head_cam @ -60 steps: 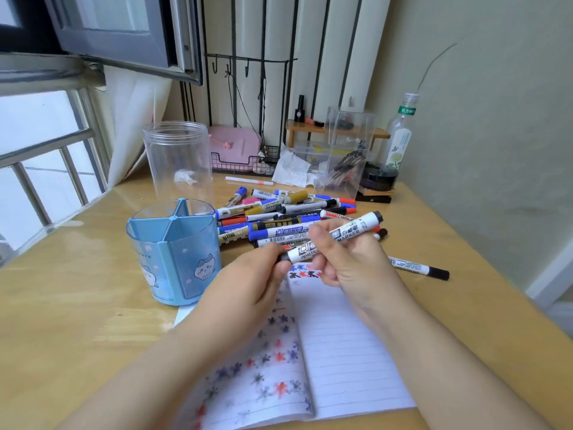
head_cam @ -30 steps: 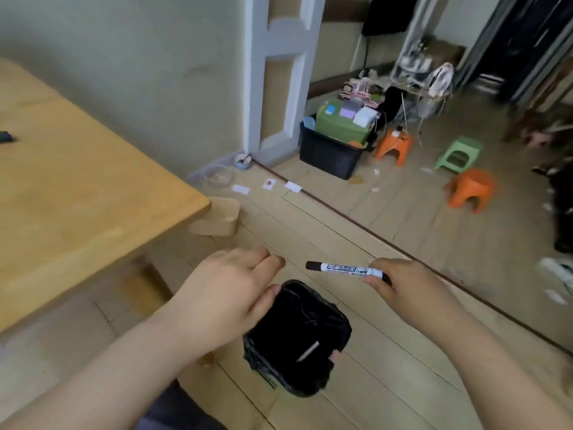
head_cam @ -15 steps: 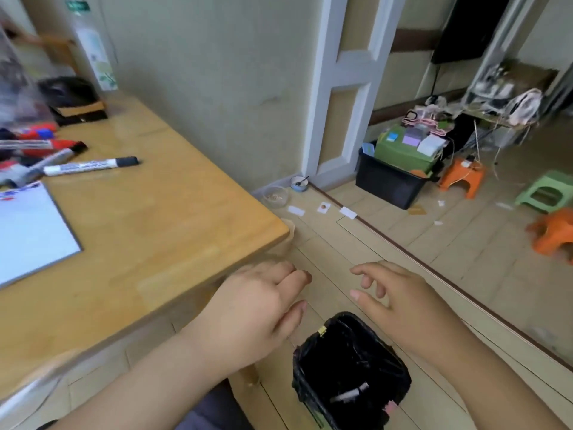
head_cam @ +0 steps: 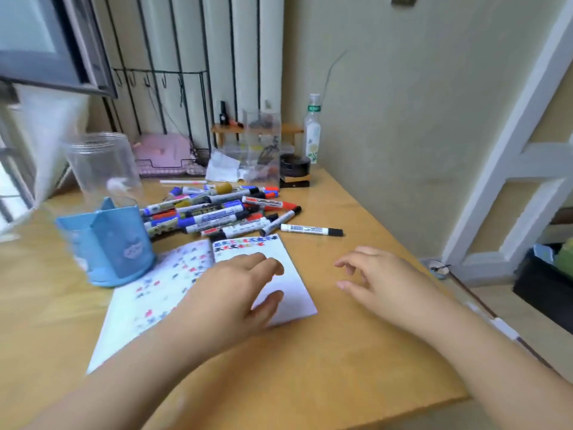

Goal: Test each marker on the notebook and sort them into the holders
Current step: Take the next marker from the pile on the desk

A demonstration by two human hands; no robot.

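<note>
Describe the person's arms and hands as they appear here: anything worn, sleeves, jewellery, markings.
Both forearms are bare as far as the picture shows, with no sleeve in view. The left hand and the right hand wear no gloves, and no rings, watch or bracelets show on the fingers or wrists. No ink marks or other markings can be made out on them, though the picture is slightly blurred. Fingernails look short and unpainted.

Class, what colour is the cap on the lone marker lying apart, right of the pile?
Black, on the marker; head view.
</note>
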